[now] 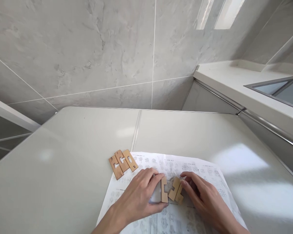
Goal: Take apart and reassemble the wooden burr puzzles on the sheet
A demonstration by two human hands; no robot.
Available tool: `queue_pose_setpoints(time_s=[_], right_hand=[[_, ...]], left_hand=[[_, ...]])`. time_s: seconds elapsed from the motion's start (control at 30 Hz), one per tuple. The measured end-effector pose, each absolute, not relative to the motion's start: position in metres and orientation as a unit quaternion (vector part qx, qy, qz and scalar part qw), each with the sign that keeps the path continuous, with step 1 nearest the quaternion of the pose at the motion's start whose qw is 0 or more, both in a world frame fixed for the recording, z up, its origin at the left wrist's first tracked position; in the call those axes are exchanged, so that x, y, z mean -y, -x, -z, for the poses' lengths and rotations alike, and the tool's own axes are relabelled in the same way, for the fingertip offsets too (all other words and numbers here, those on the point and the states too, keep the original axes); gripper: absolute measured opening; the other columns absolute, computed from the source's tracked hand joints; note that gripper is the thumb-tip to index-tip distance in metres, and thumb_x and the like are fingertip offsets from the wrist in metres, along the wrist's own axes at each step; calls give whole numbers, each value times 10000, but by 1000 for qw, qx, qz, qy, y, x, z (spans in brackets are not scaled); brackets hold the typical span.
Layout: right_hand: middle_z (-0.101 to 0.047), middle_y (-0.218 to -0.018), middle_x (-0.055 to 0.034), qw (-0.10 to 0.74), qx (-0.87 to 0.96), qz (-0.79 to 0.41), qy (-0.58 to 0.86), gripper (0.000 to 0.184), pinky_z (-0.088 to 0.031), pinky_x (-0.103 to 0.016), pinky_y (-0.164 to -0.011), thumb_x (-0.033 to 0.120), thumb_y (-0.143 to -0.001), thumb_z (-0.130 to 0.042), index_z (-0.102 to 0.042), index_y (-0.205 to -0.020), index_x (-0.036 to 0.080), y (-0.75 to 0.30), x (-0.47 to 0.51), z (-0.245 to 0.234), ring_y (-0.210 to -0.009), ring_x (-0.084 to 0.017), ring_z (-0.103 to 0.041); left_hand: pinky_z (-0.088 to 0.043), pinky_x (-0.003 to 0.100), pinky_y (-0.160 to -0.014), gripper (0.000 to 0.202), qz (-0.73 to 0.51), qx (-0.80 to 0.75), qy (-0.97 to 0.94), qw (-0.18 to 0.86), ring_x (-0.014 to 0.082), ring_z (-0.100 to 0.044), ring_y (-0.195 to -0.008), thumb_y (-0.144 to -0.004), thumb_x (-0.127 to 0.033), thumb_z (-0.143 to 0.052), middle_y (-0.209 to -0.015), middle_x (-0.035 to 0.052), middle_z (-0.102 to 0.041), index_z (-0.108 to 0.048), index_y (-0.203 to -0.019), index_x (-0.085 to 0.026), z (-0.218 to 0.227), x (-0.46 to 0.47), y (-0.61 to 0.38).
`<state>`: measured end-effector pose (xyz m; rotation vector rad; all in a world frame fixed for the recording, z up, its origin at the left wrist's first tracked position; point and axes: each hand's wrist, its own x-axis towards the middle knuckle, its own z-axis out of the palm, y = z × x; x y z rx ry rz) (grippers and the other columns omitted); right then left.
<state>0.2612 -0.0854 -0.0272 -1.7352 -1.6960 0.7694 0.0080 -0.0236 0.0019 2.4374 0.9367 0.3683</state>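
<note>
My left hand (143, 191) holds a notched wooden puzzle piece (163, 191) on edge, thumb at its near end and fingers at its far end. The notch faces right. Just right of it, two more notched wooden pieces lie side by side at a slant: a left one (174, 189) and a right one (179, 195). My right hand (200, 195) is closed at the upper end of the right one, thumb and fingertips against it. These pieces are over a printed paper sheet (122, 195) with rows of small line diagrams.
Three flat slotted wooden pieces (123, 164) with handwritten marks overlap at the sheet's upper left corner. The pale table (63, 162) has a seam across it. A grey tiled wall (88, 48) stands behind, and a white counter (234, 78) with a metal-framed recess is at right.
</note>
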Motion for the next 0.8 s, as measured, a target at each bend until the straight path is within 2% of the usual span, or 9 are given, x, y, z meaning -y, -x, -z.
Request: queue_pose_setpoints(time_s=[0.2, 0.4, 0.57, 0.7, 0.8], right_hand=[[-748, -1163, -67, 322, 653, -284, 624, 294, -610, -337, -640, 495, -1146, -463, -675, -1229, 309, -259, 86, 34, -808, -230, -777], [-720, -1281, -96, 329, 679, -304, 582, 264, -642, -365, -691, 420, -1158, -463, -650, -1313, 317, -255, 88, 35, -913, -253, -791], [-678, -1359, -99, 330, 687, -340, 550, 292, -666, -395, -814, 393, -1156, -448, -634, -1376, 344, -253, 91, 34, -1025, -269, -775], [-629, -1408, -120, 323, 688, -384, 525, 322, -659, -402, -876, 400, -1165, -429, -561, -1454, 347, -255, 93, 34, -1045, -262, -745], [-573, -1459, -135, 313, 695, -408, 502, 353, -649, -419, -903, 398, -1174, -398, -486, -1513, 356, -258, 94, 34, -1028, -256, -724]], left_hand=[[-645, 475, -930, 806, -146, -341, -895, 248, 293, -695, -1059, -784, -345, -996, -1269, 82, -673, -532, -1434, -239, -1, 24, -8], [-642, 478, -926, 814, -138, -338, -895, 257, 302, -693, -1064, -795, -367, -987, -1279, 95, -670, -528, -1453, -232, -2, 25, -9], [-644, 485, -938, 919, -142, -328, -895, 266, 316, -702, -1086, -772, -495, -992, -1354, 118, -657, -499, -1504, -239, -2, 28, -11], [-628, 519, -985, 1040, -142, -323, -896, 269, 351, -701, -1154, -747, -594, -979, -1425, 146, -645, -433, -1560, -245, 2, 30, -14], [-610, 545, -1014, 1046, -141, -317, -899, 268, 362, -706, -1178, -760, -574, -980, -1427, 140, -669, -404, -1567, -242, 3, 31, -17]])
